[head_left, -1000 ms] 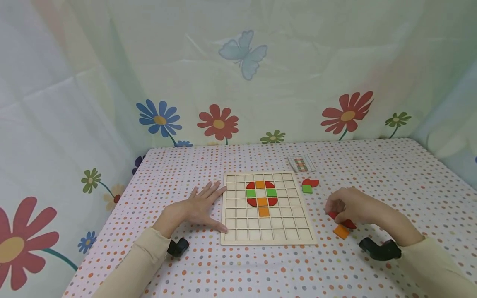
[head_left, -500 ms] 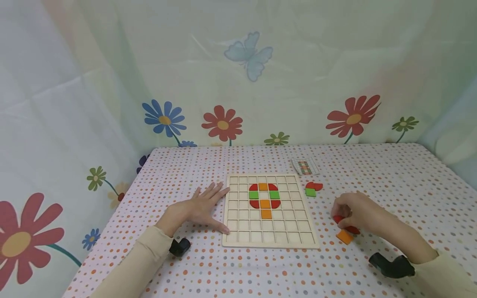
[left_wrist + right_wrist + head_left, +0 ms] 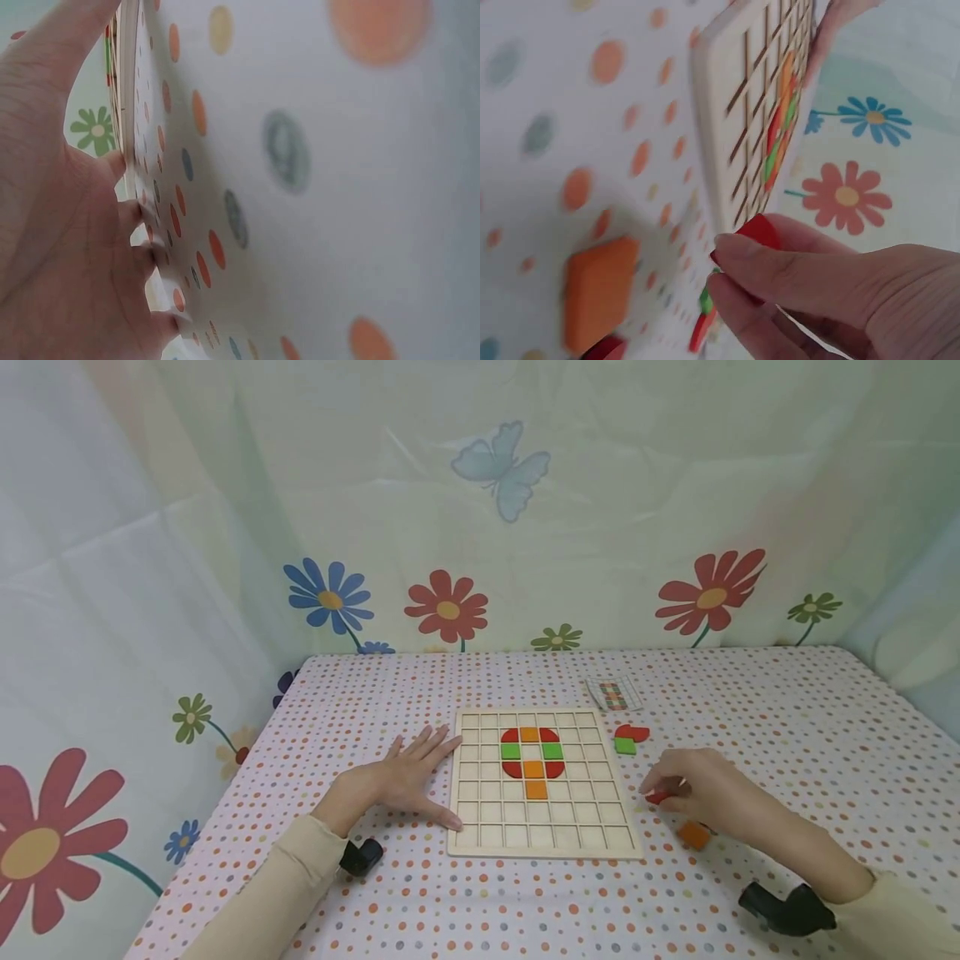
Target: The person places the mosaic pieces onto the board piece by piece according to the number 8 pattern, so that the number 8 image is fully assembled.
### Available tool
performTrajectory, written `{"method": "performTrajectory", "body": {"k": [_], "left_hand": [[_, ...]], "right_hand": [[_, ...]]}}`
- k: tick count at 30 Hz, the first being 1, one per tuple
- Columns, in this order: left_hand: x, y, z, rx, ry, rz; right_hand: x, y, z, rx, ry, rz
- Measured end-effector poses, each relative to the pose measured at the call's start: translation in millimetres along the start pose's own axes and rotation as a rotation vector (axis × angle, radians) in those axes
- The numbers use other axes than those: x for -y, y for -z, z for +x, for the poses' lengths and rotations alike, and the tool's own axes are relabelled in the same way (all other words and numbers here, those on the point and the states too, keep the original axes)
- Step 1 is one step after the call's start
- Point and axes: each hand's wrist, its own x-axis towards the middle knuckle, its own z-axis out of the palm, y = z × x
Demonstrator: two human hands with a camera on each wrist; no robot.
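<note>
My left hand (image 3: pixel 401 781) lies with fingers spread at the left edge of the wooden grid board (image 3: pixel 577 837), thumb and a fingertip at its rim. Right of the board, my right hand (image 3: pixel 705 789) pinches a red quarter-round tile (image 3: pixel 759 231) between thumb and fingers, just above the cloth. Below that hand lies an orange square tile (image 3: pixel 693 835); another red tile (image 3: pixel 606 349) shows partly beside it. Set in the board's cells are orange squares (image 3: pixel 536 790), green squares (image 3: pixel 552 752) and red rounded corner tiles (image 3: pixel 512 770), forming a ring with a stem.
Beyond the board's right side lie red tiles (image 3: pixel 637 733) and a green square (image 3: pixel 625 746). A pattern card (image 3: pixel 615 695) lies farther back. Dotted cloth (image 3: pixel 465 910) covers the table, and a flowered curtain (image 3: pixel 570 568) hangs behind it.
My right hand has shifted left towards the board with one red tile, away from the orange square and the other red tile. The left hand stays on the board's edge.
</note>
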Motion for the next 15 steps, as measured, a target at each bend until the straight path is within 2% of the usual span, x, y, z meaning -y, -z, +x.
{"method": "performTrajectory", "body": {"k": [7, 11, 15], "left_hand": [[1.2, 0.3, -0.9, 0.005, -0.004, 0.000], [0.7, 0.5, 0.0, 0.010, -0.007, 0.004], [-0.1, 0.3, 2.2, 0.015, 0.000, 0.012]], "right_hand": [[32.3, -5.1, 21.1, -0.019, 0.121, 0.004], [45.3, -9.0, 32.3, -0.041, 0.176, 0.058], [52.2, -14.9, 43.5, -0.018, 0.195, 0.135]]}}
